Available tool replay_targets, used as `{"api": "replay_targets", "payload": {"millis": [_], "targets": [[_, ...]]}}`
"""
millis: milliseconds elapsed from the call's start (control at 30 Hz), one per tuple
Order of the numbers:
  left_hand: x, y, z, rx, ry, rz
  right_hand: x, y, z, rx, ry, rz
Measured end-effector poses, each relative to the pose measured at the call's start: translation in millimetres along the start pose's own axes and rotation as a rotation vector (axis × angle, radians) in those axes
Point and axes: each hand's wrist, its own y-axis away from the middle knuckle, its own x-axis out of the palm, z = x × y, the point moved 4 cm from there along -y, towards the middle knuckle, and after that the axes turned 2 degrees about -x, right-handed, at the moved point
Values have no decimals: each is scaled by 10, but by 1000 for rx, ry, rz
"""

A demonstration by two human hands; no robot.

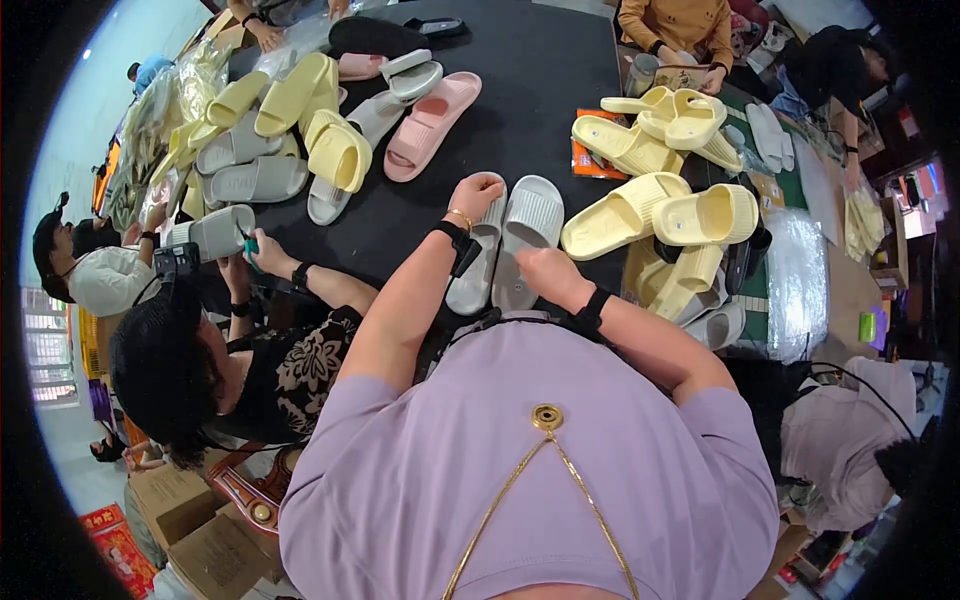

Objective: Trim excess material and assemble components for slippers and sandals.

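Note:
Two grey slide sandals lie side by side on the black table (540, 80) right in front of me. My left hand (474, 196) curls over the toe end of the left grey sandal (474, 262) and grips it. My right hand (546, 272) rests on the heel end of the right grey sandal (526, 232), fingers bent against it. Both wrists wear black bands, and the left also has a thin gold bracelet.
Yellow sandals (650, 205) pile up to my right. Pink (430, 120), yellow and grey sandals lie at the far left. A person in black (250, 360) at my left holds a grey sandal (222, 230). Other people sit around the table. Cardboard boxes (200, 530) stand below.

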Motion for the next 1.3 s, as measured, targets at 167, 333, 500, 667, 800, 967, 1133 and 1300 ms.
{"api": "replay_targets", "payload": {"millis": [167, 333, 500, 667, 800, 967, 1133, 1300], "targets": [[16, 5, 24, 7, -3, -4, 135, -23, -146, 56, 56, -61], [24, 39, 32, 42, -79, -73, 213, -55, -130, 92, 146, -134], [1, -4, -35, 45, -154, -45, 289, -124, -96, 31, 213, -192], [10, -130, -175, -50, -258, 38, 324, -211, -123, 84, 127, -220], [17, -198, -253, -44, -328, 53, 278, -247, -76, 185, 43, -390], [138, -236, -357, 26, -400, 73, 603, -316, -293, 327, -96, -204], [268, -285, -367, 65, -417, 211, 924, -405, -457, 291, -65, -104], [297, -277, -198, -22, -282, 270, 781, -468, -392, 370, -183, -87]]}}
